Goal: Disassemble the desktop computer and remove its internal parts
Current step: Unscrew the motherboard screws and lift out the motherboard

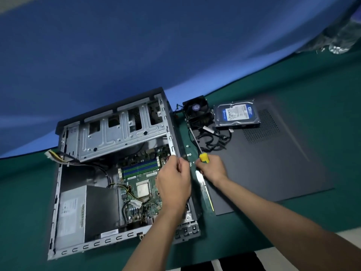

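The desktop computer (109, 173) lies on its side, open, on the green bench (293, 79), its dark side panel (273, 157) flat on the bench just to its right. Inside the case, the grey power supply (78, 214) sits at the near left, the green motherboard (140, 184) with its blue memory slots in the middle, and the silver drive cage (121, 130) spans the far side. A white connector on yellow and black cables (51, 154) hangs out over the left wall.

The left hand (173, 182) reaches over the motherboard to the right wall of the case, fingers curled at the metal rim; whether its grip actually closes on the rim I cannot tell. The right hand (212, 169) has its grip tight around the yellow-handled screwdriver (201, 153), whose shaft points away toward the far edge, just outside the case wall.

Beyond the screwdriver, the removed cooler fan (196, 112) sits on the bench with its black cables (214, 139) trailing onto the panel, and a hard drive (236, 114) with a blue label rests on the panel's far corner beside it
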Demonstrator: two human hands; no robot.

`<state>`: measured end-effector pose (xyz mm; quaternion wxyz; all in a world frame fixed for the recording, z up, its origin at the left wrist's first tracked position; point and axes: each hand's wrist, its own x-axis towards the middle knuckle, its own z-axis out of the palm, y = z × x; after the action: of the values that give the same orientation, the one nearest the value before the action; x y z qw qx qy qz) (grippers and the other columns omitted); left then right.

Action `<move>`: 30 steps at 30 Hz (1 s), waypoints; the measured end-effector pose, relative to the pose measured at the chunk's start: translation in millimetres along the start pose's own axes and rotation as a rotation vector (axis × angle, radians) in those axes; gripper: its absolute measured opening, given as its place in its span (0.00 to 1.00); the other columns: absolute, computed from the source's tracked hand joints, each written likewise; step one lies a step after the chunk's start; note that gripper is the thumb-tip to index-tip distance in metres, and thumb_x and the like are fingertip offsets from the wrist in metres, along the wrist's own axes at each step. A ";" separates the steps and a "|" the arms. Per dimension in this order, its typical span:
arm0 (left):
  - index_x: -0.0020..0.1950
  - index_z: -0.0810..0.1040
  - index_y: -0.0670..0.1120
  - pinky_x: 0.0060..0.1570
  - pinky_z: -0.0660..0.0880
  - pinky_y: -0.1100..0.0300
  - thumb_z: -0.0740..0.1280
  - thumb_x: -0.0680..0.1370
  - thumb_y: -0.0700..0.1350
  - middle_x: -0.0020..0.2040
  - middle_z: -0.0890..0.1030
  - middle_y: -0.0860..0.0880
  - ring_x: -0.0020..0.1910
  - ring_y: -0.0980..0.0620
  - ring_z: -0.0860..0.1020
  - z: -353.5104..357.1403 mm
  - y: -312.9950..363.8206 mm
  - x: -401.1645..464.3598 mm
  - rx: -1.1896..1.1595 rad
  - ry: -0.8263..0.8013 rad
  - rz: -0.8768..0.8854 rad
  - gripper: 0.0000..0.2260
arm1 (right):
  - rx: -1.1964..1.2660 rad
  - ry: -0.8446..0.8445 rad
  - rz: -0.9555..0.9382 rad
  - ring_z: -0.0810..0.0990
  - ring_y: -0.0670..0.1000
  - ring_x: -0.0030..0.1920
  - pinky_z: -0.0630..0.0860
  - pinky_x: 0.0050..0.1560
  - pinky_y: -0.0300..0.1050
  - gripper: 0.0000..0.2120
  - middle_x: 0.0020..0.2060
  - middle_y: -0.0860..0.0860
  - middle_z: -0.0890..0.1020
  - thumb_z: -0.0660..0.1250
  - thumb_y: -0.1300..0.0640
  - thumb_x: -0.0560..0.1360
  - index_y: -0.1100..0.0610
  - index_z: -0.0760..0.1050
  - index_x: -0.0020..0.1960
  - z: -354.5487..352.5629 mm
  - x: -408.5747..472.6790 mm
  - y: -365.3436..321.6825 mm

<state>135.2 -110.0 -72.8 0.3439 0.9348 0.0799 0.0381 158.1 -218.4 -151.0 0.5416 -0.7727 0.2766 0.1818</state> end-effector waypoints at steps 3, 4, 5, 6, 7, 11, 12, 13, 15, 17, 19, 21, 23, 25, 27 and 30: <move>0.29 0.57 0.53 0.25 0.55 0.62 0.62 0.77 0.42 0.24 0.61 0.56 0.24 0.58 0.59 1.2 -2.2 0.3 0.010 -0.002 0.008 0.20 | -0.151 0.035 -0.005 0.76 0.56 0.37 0.69 0.37 0.45 0.16 0.33 0.54 0.78 0.66 0.54 0.74 0.54 0.68 0.29 10.1 7.7 -4.0; 0.29 0.56 0.53 0.25 0.55 0.62 0.62 0.76 0.42 0.24 0.61 0.56 0.23 0.59 0.59 1.3 -2.4 0.8 0.015 -0.001 0.014 0.20 | -0.196 0.036 0.001 0.77 0.56 0.38 0.68 0.36 0.43 0.17 0.33 0.54 0.77 0.66 0.53 0.74 0.53 0.67 0.29 12.8 9.3 -4.0; 0.29 0.56 0.53 0.25 0.54 0.63 0.63 0.76 0.42 0.23 0.60 0.56 0.23 0.60 0.58 1.2 -2.5 1.3 0.025 0.002 0.026 0.21 | -0.235 0.037 0.010 0.77 0.56 0.38 0.68 0.36 0.42 0.18 0.33 0.53 0.77 0.66 0.53 0.75 0.53 0.66 0.29 15.1 10.9 -3.4; 0.29 0.56 0.54 0.25 0.54 0.65 0.63 0.76 0.41 0.23 0.60 0.57 0.22 0.60 0.58 0.9 -2.8 1.9 0.037 0.006 0.042 0.21 | -0.264 0.039 0.020 0.77 0.56 0.38 0.68 0.36 0.42 0.17 0.33 0.53 0.77 0.66 0.53 0.75 0.53 0.67 0.29 17.1 12.1 -2.8; 0.28 0.56 0.54 0.25 0.53 0.66 0.64 0.75 0.41 0.23 0.59 0.57 0.22 0.60 0.58 0.7 -3.2 2.5 0.046 0.007 0.054 0.22 | -0.284 0.044 0.027 0.78 0.56 0.38 0.68 0.36 0.42 0.16 0.34 0.54 0.77 0.66 0.53 0.75 0.53 0.68 0.30 18.6 13.0 -2.7; 0.28 0.55 0.54 0.25 0.53 0.65 0.64 0.75 0.41 0.22 0.59 0.57 0.22 0.60 0.58 1.5 -4.6 4.0 0.062 0.004 0.061 0.22 | -0.346 0.059 0.018 0.80 0.57 0.41 0.72 0.37 0.43 0.09 0.37 0.55 0.81 0.66 0.55 0.75 0.54 0.73 0.37 22.5 14.9 -5.0; 0.29 0.55 0.54 0.25 0.54 0.65 0.65 0.75 0.41 0.22 0.59 0.56 0.22 0.60 0.58 1.4 -4.6 4.1 0.064 0.003 0.059 0.22 | -0.363 0.065 0.011 0.80 0.58 0.41 0.73 0.38 0.43 0.08 0.38 0.55 0.81 0.66 0.55 0.75 0.55 0.75 0.39 23.2 14.6 -4.6; 0.29 0.55 0.54 0.25 0.54 0.65 0.65 0.75 0.41 0.22 0.59 0.56 0.22 0.60 0.58 1.4 -4.4 4.2 0.064 0.004 0.057 0.23 | -0.381 0.076 0.002 0.80 0.58 0.41 0.74 0.38 0.44 0.07 0.38 0.56 0.81 0.66 0.55 0.75 0.57 0.76 0.40 24.0 14.1 -4.1; 0.29 0.54 0.54 0.25 0.54 0.65 0.65 0.75 0.41 0.22 0.59 0.56 0.22 0.59 0.58 1.9 -5.1 4.4 0.066 0.008 0.061 0.23 | -0.400 0.093 -0.017 0.80 0.57 0.40 0.74 0.38 0.44 0.08 0.38 0.55 0.81 0.66 0.55 0.75 0.58 0.77 0.41 25.4 13.1 -2.5; 0.29 0.55 0.53 0.25 0.55 0.64 0.64 0.76 0.42 0.22 0.59 0.55 0.22 0.58 0.58 2.4 -5.7 4.8 0.067 0.006 0.052 0.22 | -0.361 0.090 -0.027 0.78 0.56 0.37 0.71 0.35 0.43 0.10 0.35 0.53 0.80 0.67 0.54 0.75 0.55 0.73 0.36 24.7 13.1 -0.5; 0.29 0.55 0.53 0.25 0.55 0.63 0.64 0.76 0.42 0.22 0.60 0.55 0.22 0.58 0.58 2.1 -5.7 4.7 0.079 0.007 0.042 0.21 | -0.287 0.070 -0.042 0.77 0.55 0.35 0.67 0.31 0.42 0.15 0.30 0.51 0.77 0.67 0.55 0.75 0.52 0.67 0.31 21.9 11.8 1.0; 0.28 0.56 0.53 0.25 0.55 0.64 0.64 0.76 0.42 0.22 0.60 0.55 0.21 0.59 0.58 0.8 -4.1 4.4 0.092 0.006 0.044 0.22 | -0.163 0.057 -0.066 0.78 0.58 0.34 0.71 0.33 0.45 0.14 0.28 0.53 0.78 0.66 0.56 0.74 0.56 0.69 0.31 15.7 9.5 3.9; 0.29 0.55 0.55 0.24 0.51 0.69 0.65 0.76 0.43 0.21 0.59 0.56 0.20 0.60 0.57 -2.4 0.6 3.8 0.148 -0.010 0.099 0.22 | -0.008 0.068 -0.089 0.79 0.56 0.30 0.76 0.36 0.49 0.10 0.28 0.55 0.80 0.64 0.58 0.73 0.59 0.73 0.34 6.2 2.1 7.0; 0.30 0.58 0.56 0.22 0.48 0.71 0.69 0.74 0.42 0.20 0.58 0.56 0.18 0.62 0.54 -8.1 8.1 3.3 0.239 -0.061 0.214 0.22 | 0.134 0.056 -0.114 0.78 0.51 0.24 0.77 0.32 0.51 0.09 0.24 0.52 0.79 0.63 0.59 0.74 0.57 0.74 0.34 -4.9 -8.1 10.2; 0.35 0.70 0.52 0.22 0.44 0.73 0.72 0.72 0.42 0.20 0.63 0.56 0.18 0.61 0.53 -13.6 11.8 4.0 0.350 -0.063 0.345 0.12 | 0.150 0.015 -0.151 0.77 0.52 0.23 0.77 0.29 0.52 0.09 0.23 0.53 0.79 0.63 0.60 0.74 0.56 0.73 0.34 -16.2 -18.1 10.1; 0.59 0.78 0.43 0.17 0.50 0.70 0.75 0.70 0.43 0.27 0.74 0.50 0.17 0.57 0.60 -15.3 15.7 5.7 0.497 -0.077 0.533 0.19 | 0.045 -0.082 -0.213 0.77 0.52 0.22 0.76 0.28 0.50 0.09 0.22 0.52 0.77 0.62 0.61 0.73 0.56 0.71 0.34 -31.3 -30.5 1.8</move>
<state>140.8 -111.0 -50.9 0.0871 0.9786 -0.1729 0.0704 132.6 -241.2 -123.9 0.5859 -0.7773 0.1747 0.1484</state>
